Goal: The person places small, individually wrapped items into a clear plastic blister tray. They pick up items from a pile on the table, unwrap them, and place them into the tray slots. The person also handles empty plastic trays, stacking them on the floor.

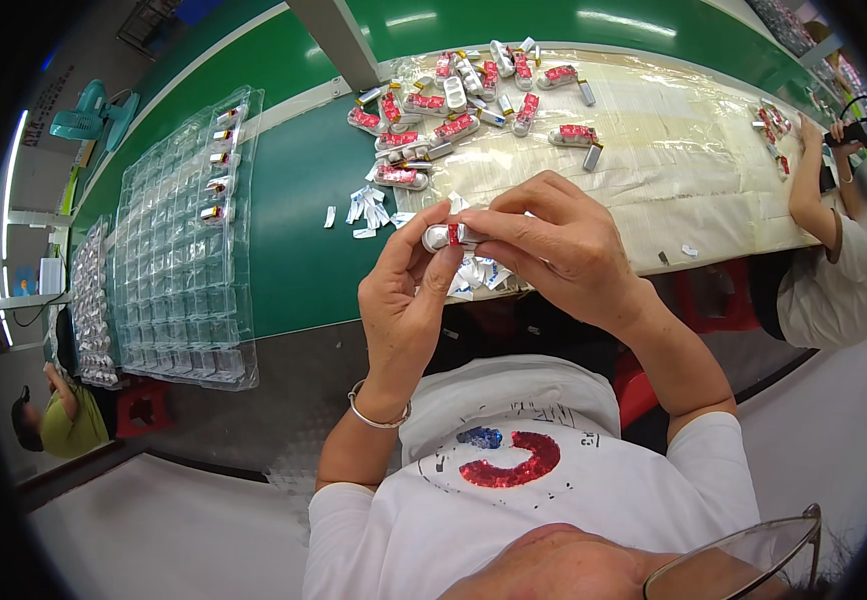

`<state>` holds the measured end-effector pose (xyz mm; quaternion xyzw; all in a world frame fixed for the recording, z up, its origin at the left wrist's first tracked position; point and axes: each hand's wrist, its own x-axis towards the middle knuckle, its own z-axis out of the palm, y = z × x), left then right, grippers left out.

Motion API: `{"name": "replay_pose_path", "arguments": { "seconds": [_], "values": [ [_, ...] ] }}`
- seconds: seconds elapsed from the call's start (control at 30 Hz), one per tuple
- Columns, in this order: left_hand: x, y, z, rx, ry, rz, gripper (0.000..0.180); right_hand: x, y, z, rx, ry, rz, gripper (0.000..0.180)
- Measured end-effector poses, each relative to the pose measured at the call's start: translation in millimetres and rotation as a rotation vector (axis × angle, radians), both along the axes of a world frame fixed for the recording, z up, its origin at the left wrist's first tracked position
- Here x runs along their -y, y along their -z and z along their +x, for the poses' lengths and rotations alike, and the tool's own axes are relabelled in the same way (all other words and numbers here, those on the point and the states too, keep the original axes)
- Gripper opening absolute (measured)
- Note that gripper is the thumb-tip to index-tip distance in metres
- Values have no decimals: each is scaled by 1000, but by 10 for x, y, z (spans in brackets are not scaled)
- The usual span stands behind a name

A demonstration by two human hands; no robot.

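Note:
A small white plastic housing with a red label is held up in front of me at the table's near edge. My left hand grips its left end between thumb and fingers. Closed on its right end, the fingertips of my right hand pinch at the red part; what exactly they pinch is hidden. Just beyond my hands lies a loose group of white paper strips. More strips lie under my hands. A pile of similar red-and-white housings with small silver battery cells spreads farther back.
Stacked clear plastic trays stand at the left, a few parts in their right-hand column. Beige covering lies over the green table. A metal post rises behind. Another person works at the far right, one at far left.

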<state>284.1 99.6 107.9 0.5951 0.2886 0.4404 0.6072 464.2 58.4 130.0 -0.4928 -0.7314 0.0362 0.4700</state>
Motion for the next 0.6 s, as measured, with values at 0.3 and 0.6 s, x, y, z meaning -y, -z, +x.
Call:
{"name": "replay_pose_path", "arguments": {
  "seconds": [0.3,0.6],
  "values": [
    [8,-50,-28,-22,0,10,35,6,46,-43,-42,-24,-1,24],
    [-11,27,2,-8,19,-83,33,30,134,-73,4,-21,30,29]
  ]
}}
